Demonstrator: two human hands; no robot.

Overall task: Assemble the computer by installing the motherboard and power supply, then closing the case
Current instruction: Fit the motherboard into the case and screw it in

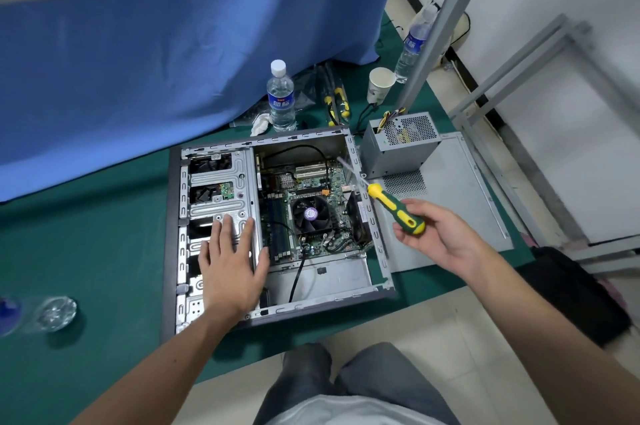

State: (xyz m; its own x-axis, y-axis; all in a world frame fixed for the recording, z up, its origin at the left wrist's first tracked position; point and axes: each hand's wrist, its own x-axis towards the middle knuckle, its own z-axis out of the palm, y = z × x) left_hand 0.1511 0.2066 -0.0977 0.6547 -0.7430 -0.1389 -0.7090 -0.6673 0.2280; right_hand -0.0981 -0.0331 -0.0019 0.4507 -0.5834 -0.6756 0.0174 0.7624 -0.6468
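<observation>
Motherboard is already sitting down inside the open case, which lies on its side on the green-covered bench. Power supply is still outside, parked on the loose side panel just beside the case's right edge, with its cable bundle sticking up at the back.

Left hand is flat, fingers spread, pressing on the metal drive cage to steady the box. Right hand is curled round the green and yellow handle of the screwdriver, with the shaft pointing up and left over the case rim toward the board's top right corner. The shaft is blurred, so can't tell if the tip is on a screw.

Stuff that could bite from here, guessing:
- That tip is hovering over exposed slots and connectors. One slip and it scrapes traces or bends something.
- Black cable runs loose across the bottom tray, right where things could pinch it when the supply or panel goes in.
- Water bottle stands just behind the case, and a paper cup is near the supply. An elbow knock and liquid could land on the board.
- A dropped screw could roll under the fan.
</observation>
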